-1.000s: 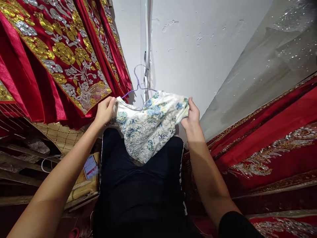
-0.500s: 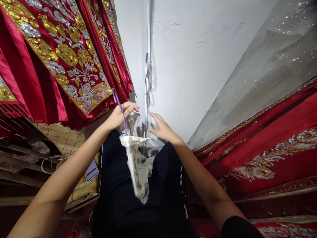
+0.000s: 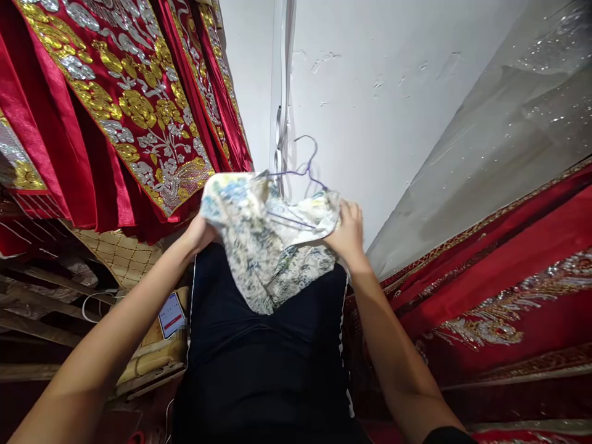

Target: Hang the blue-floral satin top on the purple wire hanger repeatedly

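A cream top with a blue, green and yellow floral print hangs over my lap on a thin purple hanger. The hanger's hook points up and away from me, and one bar of it crosses the open neckline. My left hand holds the top's left edge, its fingers mostly hidden under the cloth. On the other side, my right hand grips the shoulder part of the top, thumb toward the neckline. The lower cloth droops in folds above my dark trousers.
Red garments with gold and silver sequins hang at the left. A lit phone lies on a wooden seat beside my left leg. The white wall is ahead; sheer glittery fabric and red embroidered cloth hang at the right.
The top has turned from edge-on to spread out, with its front and hanger hook showing. Both hands, earlier apart and loose, have moved outward and taken hold of its two sides.
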### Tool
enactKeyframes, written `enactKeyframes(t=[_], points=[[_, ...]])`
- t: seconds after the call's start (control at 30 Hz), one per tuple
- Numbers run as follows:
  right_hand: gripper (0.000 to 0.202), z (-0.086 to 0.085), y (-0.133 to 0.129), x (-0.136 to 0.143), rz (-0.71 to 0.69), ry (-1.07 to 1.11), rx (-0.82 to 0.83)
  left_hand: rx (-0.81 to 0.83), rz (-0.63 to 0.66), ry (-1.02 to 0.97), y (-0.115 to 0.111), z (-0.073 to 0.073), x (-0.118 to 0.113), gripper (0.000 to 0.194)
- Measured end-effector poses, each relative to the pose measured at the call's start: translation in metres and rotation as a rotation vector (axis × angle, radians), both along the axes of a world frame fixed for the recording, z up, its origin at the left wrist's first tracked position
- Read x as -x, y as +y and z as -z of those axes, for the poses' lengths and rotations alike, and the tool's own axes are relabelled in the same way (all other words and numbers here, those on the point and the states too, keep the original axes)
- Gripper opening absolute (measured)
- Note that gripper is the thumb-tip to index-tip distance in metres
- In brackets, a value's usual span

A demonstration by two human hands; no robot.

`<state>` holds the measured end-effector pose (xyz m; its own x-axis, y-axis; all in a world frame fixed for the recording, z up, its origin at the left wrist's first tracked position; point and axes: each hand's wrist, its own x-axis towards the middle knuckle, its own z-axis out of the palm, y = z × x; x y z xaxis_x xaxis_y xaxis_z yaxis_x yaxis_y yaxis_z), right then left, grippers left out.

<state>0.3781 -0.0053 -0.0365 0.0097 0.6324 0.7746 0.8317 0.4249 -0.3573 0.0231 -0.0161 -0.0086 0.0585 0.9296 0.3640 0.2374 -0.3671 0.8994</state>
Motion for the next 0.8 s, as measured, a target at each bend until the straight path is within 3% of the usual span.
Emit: enactKeyframes(t=[0.07,0.17,0.27,0.37,0.47,0.57,0.63,0.67,0.8], points=[[0.074,-0.011,0.005,-0.004,0.079,-0.002,0.020,0.087,0.081,-0.057,0.001,0.027,0.007,0.080],[0.074,-0.033,0.007,0.013,0.036,-0.071,0.040,0.139,0.092,-0.173,-0.005,0.068,-0.009,0.065],[0.082,-0.046,-0.003,0.033,-0.073,-0.149,0.052,0.095,-0.116,-0.298,-0.012,0.102,-0.034,0.059],[0.086,-0.043,-0.021,0.034,-0.167,-0.178,0.073,0.092,-0.272,-0.429,-0.021,0.128,-0.050,0.054],[0.074,-0.022,-0.041,0.029,-0.242,-0.005,0.055,0.173,-0.291,-0.486,-0.035,0.147,-0.058,0.046],[0.045,0.018,-0.054,0.046,-0.152,0.462,0.108,0.249,-0.259,-0.514,-0.050,0.158,-0.064,0.048],[0.056,0.049,-0.057,0.071,-0.117,0.666,0.406,0.274,-0.226,-0.531,-0.058,0.158,-0.067,0.052],[0.058,0.063,-0.057,0.085,-0.206,0.651,0.612,0.288,-0.203,-0.537,-0.061,0.157,-0.068,0.053],[0.054,0.100,-0.051,0.126,-0.334,0.577,0.899,0.329,-0.094,-0.584,-0.070,0.152,-0.070,0.056]])
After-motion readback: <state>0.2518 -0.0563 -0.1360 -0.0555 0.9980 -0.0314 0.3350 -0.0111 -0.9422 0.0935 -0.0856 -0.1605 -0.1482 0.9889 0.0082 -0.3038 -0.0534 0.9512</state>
